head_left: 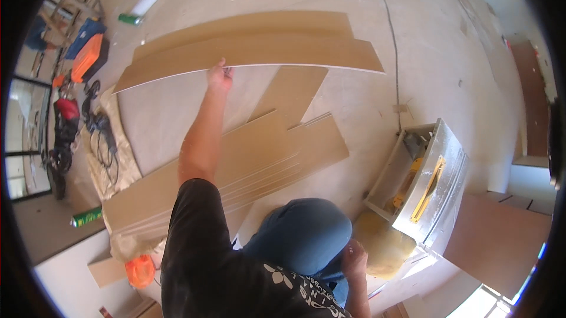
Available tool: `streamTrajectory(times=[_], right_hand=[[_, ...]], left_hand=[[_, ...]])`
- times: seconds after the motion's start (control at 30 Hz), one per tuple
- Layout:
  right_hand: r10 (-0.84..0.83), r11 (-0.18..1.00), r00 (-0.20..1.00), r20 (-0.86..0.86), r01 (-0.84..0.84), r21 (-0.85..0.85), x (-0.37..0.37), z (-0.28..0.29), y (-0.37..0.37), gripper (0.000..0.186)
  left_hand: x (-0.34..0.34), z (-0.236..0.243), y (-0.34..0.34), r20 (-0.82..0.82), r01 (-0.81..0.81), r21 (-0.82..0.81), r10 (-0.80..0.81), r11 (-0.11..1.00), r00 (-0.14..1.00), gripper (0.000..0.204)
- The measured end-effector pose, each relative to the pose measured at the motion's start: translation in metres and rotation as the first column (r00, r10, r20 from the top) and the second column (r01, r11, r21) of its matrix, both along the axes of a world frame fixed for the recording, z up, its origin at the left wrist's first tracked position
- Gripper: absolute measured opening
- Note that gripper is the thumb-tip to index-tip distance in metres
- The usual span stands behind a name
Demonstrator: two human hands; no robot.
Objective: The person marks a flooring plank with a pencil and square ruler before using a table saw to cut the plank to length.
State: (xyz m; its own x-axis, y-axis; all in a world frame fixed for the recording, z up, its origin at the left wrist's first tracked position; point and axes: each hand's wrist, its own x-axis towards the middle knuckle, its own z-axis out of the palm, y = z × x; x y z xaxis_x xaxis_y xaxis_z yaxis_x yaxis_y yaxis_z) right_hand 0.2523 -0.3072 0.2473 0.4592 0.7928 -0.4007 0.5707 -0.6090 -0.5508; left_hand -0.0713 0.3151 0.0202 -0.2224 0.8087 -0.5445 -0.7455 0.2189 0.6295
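My left hand reaches forward, its fingers closed on the near white edge of a long brown board. That board looks tilted, its near edge raised off the floor. Behind it lies another brown board, partly covered. A third board runs from beneath them toward a fanned stack of brown boards nearer to me. Beside my bent knee is my right hand, its fingers curled; whatever they may hold is hidden.
An open metal-sided box with yellow tools stands at right, beside a yellowish bag. Power tools with cords lie at left, near an orange-and-black case. A dark cable crosses the floor. A green-and-white canister lies far left.
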Motion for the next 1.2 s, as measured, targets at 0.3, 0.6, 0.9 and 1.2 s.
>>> streamTrajectory(times=[0.3, 0.6, 0.9, 1.2], right_hand=[[-0.052, 0.982, 0.999, 0.011, 0.053, -0.184, 0.001, -0.009, -0.003, 0.020], [-0.044, 0.941, 0.999, 0.008, 0.044, -0.334, 0.007, -0.005, 0.011, 0.022], [-0.004, 0.971, 0.999, -0.053, -0.009, -0.237, 0.011, -0.025, 0.038, 0.020], [0.044, 0.989, 0.972, -0.229, -0.075, -0.130, 0.000, -0.174, 0.121, 0.035]], left_hand=[[0.035, -0.050, 0.125, 0.034, -0.083, -0.035, 0.084, 0.996, 0.996, 0.027], [0.021, -0.084, 0.159, 0.112, -0.008, 0.074, 0.000, 0.997, 0.994, 0.019], [-0.052, -0.059, 0.004, -0.851, 0.521, -0.488, -0.516, 0.700, -0.103, 0.033], [-0.065, -0.036, -0.309, -0.593, 0.374, -0.734, -0.265, 0.566, -0.761, 0.093]])
